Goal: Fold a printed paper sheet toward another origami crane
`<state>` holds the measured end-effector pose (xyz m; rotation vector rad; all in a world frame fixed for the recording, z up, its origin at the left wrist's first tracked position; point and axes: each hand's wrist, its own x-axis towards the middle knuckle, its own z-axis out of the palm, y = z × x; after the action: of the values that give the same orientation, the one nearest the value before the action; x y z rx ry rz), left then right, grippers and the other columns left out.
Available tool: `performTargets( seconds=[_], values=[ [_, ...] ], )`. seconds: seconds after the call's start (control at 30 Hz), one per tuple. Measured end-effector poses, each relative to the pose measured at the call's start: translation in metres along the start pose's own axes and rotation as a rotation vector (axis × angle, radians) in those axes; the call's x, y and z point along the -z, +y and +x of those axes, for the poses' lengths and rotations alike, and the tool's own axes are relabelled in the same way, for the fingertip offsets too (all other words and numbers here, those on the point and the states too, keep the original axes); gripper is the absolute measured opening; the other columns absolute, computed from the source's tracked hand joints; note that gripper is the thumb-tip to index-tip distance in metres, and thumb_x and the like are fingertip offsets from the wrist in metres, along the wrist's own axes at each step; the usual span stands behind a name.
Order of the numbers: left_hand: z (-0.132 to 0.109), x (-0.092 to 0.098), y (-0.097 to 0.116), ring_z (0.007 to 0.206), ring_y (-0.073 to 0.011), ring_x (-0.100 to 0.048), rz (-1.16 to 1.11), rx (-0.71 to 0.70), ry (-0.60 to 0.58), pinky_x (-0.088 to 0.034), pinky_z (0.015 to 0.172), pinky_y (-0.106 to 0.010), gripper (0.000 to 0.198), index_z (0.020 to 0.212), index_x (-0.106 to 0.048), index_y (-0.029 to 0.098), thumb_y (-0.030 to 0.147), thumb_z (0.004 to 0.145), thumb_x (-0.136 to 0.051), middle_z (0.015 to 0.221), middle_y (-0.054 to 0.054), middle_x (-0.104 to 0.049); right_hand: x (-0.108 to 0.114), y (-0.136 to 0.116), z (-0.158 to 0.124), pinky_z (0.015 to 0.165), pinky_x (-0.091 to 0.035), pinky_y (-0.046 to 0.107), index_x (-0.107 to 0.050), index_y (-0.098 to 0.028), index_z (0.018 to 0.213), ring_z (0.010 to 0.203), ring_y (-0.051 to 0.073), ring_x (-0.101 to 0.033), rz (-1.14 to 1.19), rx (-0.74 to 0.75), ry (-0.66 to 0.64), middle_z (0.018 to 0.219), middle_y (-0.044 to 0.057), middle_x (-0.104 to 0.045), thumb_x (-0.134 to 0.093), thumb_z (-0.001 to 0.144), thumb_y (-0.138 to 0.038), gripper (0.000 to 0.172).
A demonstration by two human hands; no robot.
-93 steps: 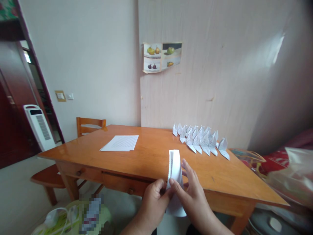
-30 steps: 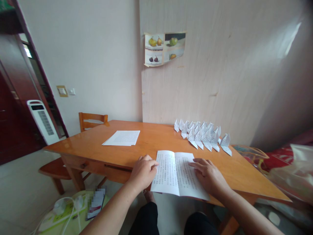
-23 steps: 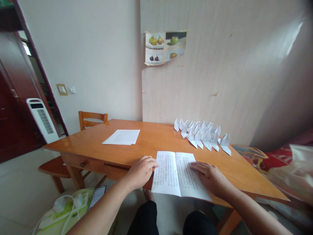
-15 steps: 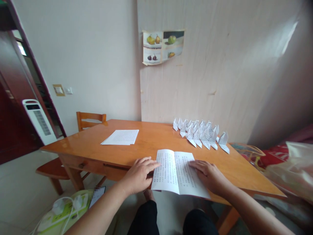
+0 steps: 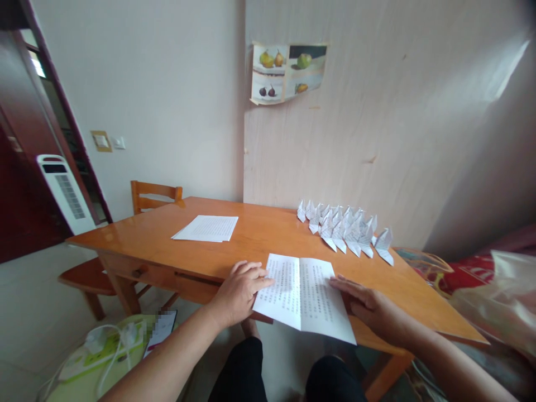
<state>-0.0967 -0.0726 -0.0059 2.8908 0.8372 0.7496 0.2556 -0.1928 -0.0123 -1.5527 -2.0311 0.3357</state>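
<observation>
A printed sheet of paper [image 5: 304, 295] with a centre crease lies unfolded at the near edge of the orange wooden table [image 5: 259, 240], its front part hanging over the edge. My left hand [image 5: 239, 290] rests with fingers spread on the sheet's left edge. My right hand [image 5: 368, 308] lies flat, fingers stretched, against the sheet's right edge. Neither hand grips anything.
Several folded paper figures [image 5: 345, 230] stand in rows at the table's far right. A stack of printed sheets [image 5: 206, 228] lies at the far left. A wooden chair [image 5: 153, 195] stands behind the table. A white heater [image 5: 61, 192], a plastic bag [image 5: 498, 296] and a power strip [image 5: 98, 349] are around it.
The sheet, held folded upright three seconds ago, now lies open on the table. In the last second it turned slightly and both hands slid to its outer edges.
</observation>
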Motion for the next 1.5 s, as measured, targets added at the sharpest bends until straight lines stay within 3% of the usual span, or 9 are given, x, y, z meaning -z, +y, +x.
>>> performTargets(
  seconds=[0.2, 0.4, 0.7, 0.9, 1.03, 1.13, 1.27, 1.37, 1.5],
  values=[
    [0.006, 0.006, 0.0, 0.126, -0.0294, -0.053, -0.028, 0.0, -0.008, -0.03, 0.108, -0.048, 0.036, 0.122, -0.07, 0.032, 0.026, 0.086, -0.065, 0.127, -0.004, -0.069, -0.002, -0.006, 0.0, 0.12, -0.032, 0.05, -0.044, -0.027, 0.152, 0.145, 0.026, -0.033, -0.173, 0.151, 0.034, 0.153, 0.003, -0.044, -0.052, 0.096, -0.026, 0.057],
    [0.015, 0.009, -0.008, 0.125, -0.028, -0.054, -0.02, -0.018, 0.014, -0.032, 0.107, -0.046, 0.034, 0.121, -0.07, 0.03, 0.025, 0.088, -0.063, 0.128, -0.005, -0.069, 0.0, -0.005, 0.011, 0.114, -0.036, 0.057, -0.046, -0.031, 0.149, 0.148, 0.03, -0.026, -0.316, 0.207, 0.09, 0.156, 0.002, -0.04, -0.05, 0.092, -0.018, 0.059],
    [0.02, 0.0, -0.022, 0.122, -0.0275, -0.058, -0.025, -0.104, 0.03, -0.041, 0.102, -0.049, 0.034, 0.117, -0.072, 0.026, 0.016, 0.092, -0.052, 0.125, -0.007, -0.071, -0.007, 0.014, 0.02, 0.108, -0.047, 0.048, -0.066, -0.03, 0.13, 0.127, 0.025, -0.056, -0.235, 0.222, 0.07, 0.134, 0.004, -0.064, -0.046, 0.099, -0.022, 0.038],
    [0.02, -0.003, -0.027, 0.117, -0.024, -0.062, -0.11, -0.144, 0.029, -0.044, 0.1, -0.045, 0.032, 0.113, -0.071, 0.026, 0.013, 0.089, -0.054, 0.12, -0.005, -0.072, -0.001, 0.002, 0.022, 0.108, -0.045, 0.046, -0.068, -0.027, 0.122, 0.123, 0.026, -0.057, -0.15, 0.164, 0.054, 0.13, 0.006, -0.065, -0.046, 0.103, -0.033, 0.03],
    [0.027, 0.003, -0.02, 0.101, -0.0216, -0.065, -0.167, -0.004, 0.017, -0.047, 0.092, -0.038, 0.019, 0.1, -0.073, 0.023, 0.025, 0.095, -0.055, 0.103, -0.005, -0.074, 0.001, -0.004, 0.027, 0.091, -0.05, 0.039, -0.07, -0.024, 0.096, 0.1, 0.025, -0.064, -0.065, 0.032, 0.038, 0.104, 0.007, -0.069, -0.041, 0.104, -0.043, 0.036],
    [0.034, 0.005, -0.014, 0.092, -0.0211, -0.064, -0.208, 0.129, 0.009, -0.048, 0.086, -0.035, 0.021, 0.089, -0.072, 0.022, 0.03, 0.095, -0.054, 0.089, -0.004, -0.072, -0.001, 0.001, 0.032, 0.072, -0.048, 0.034, -0.059, -0.022, 0.071, 0.076, 0.021, -0.061, -0.047, -0.059, 0.056, 0.079, 0.004, -0.064, -0.041, 0.103, -0.048, 0.045],
    [0.041, 0.002, -0.01, 0.083, -0.0202, -0.063, -0.242, 0.315, 0.052, -0.047, 0.077, -0.031, 0.023, 0.083, -0.066, 0.02, 0.035, 0.095, -0.053, 0.081, -0.003, -0.067, -0.006, 0.006, 0.04, 0.064, -0.042, 0.031, -0.051, -0.023, 0.068, 0.067, 0.02, -0.057, -0.015, -0.155, 0.118, 0.07, 0.001, -0.06, -0.044, 0.1, -0.048, 0.041],
    [0.045, -0.005, -0.01, 0.076, -0.0182, -0.061, -0.279, 0.399, 0.081, -0.045, 0.071, -0.029, 0.016, 0.099, -0.063, 0.02, 0.032, 0.093, -0.054, 0.076, 0.0, -0.064, -0.011, 0.007, 0.046, 0.062, -0.039, 0.031, -0.049, -0.024, 0.071, 0.068, 0.02, -0.057, -0.001, -0.22, 0.155, 0.071, 0.001, -0.061, -0.044, 0.098, -0.047, 0.036],
    [0.048, -0.016, -0.01, 0.078, -0.0183, -0.063, -0.308, 0.48, 0.129, -0.047, 0.075, -0.031, 0.046, 0.134, -0.047, 0.02, 0.029, 0.09, -0.056, 0.077, 0.003, -0.064, -0.017, 0.008, 0.053, 0.062, -0.037, 0.031, -0.05, -0.024, 0.08, 0.066, 0.02, -0.055, -0.051, -0.299, 0.21, 0.07, -0.001, -0.057, -0.048, 0.094, -0.046, 0.026]
  ],
)
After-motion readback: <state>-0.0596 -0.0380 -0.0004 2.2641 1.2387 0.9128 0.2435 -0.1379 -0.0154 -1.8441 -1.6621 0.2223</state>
